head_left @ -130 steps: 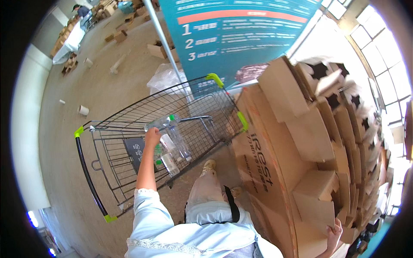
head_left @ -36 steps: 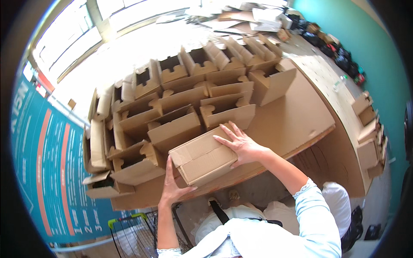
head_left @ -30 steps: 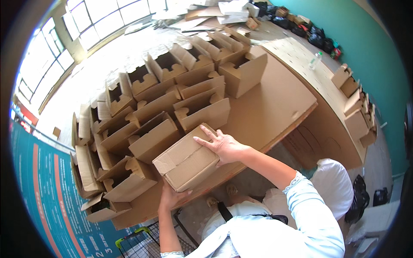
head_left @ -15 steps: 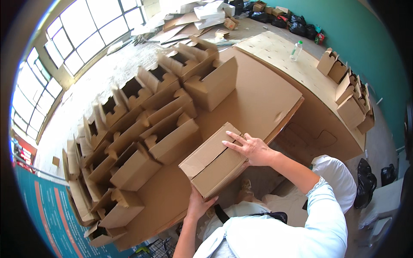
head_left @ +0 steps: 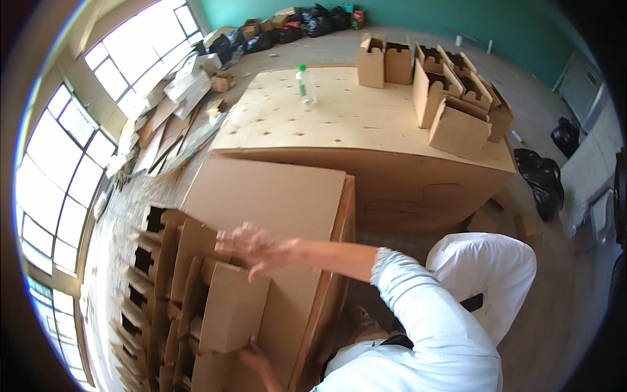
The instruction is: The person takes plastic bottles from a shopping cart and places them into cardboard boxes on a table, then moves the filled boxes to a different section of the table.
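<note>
A brown cardboard box (head_left: pixel 234 307) stands on the cardboard-covered surface (head_left: pixel 287 196), up against the right side of a packed group of boxes. At its near lower corner is my left hand (head_left: pixel 256 362), thumb along the side and the other fingers partly hidden at the near end. Over the box's far end my right hand (head_left: pixel 256 248) reaches across with its fingers apart, slightly blurred and holding nothing. Several open-topped cardboard boxes (head_left: pixel 186 261) with notched flaps sit in rows to the left.
Beyond is a wooden-topped table (head_left: pixel 274 121) with a clear green-capped bottle (head_left: pixel 304 88) and more open boxes (head_left: pixel 460 124) at its right. Black bags (head_left: pixel 541 183) lie on the floor at right. Scrap board (head_left: pixel 163 130) is heaped by the windows.
The closed-topped box that both hands held has gone down leftward beside the group. My right hand has come off it. My view has swung to the right.
</note>
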`<state>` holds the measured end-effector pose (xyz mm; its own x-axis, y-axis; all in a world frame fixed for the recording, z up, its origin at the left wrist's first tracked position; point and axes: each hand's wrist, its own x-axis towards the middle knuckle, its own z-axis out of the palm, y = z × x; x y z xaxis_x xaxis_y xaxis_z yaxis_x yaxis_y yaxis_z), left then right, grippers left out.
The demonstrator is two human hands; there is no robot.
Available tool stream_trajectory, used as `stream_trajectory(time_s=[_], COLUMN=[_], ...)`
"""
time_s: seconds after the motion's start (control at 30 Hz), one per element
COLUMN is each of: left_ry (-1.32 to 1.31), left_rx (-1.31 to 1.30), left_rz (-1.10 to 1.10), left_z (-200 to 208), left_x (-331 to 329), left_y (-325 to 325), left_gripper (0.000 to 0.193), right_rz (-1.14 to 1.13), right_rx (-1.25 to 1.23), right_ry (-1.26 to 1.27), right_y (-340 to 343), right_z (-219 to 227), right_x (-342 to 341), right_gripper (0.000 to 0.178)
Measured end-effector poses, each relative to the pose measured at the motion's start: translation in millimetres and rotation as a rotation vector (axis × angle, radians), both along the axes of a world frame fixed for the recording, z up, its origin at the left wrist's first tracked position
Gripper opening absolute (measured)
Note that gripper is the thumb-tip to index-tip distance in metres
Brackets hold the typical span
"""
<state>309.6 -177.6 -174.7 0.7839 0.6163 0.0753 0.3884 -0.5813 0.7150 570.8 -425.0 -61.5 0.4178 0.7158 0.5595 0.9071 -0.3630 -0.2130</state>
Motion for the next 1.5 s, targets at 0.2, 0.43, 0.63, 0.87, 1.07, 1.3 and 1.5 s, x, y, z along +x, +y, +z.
stream_trajectory(time_s=[0.2,0.43,0.63,0.87,1.07,1.3,1.5], left_ry=[0.109,0.177,0.077,-0.089,0.033,-0.183,-0.336], left_rx=[-0.182,0.356,0.226,0.083,0.109,-0.203,-0.390], left_rz=[0.003,-0.208,-0.141,-0.146,-0.151,0.068,0.558], left_z=[-28,-22,25,3,44,60,39], left_x=[-2,-14,-1,-20,-101,-287,-478], left_y=[23,24,-26,-14,-3,45,69], left_gripper=[0.044,0.057,0.045,0.038,0.036,0.027,0.023], right_rz=[-1.294,-1.869,-1.873,-1.355,-0.853,0.125,0.524], right_rx=[0.468,-0.283,-0.498,-0.202,0.050,-0.041,-0.163], right_ry=[-0.227,0.438,0.343,0.124,0.398,0.640,0.604], right_y=[-394,-580,-559,-495,-306,-22,167], right_z=[0,33,9,13,86,152,147], right_x=[140,56,31,-22,-127,-283,-383], right_gripper=[0.038,0.098,0.055,0.022,0.042,0.023,0.040])
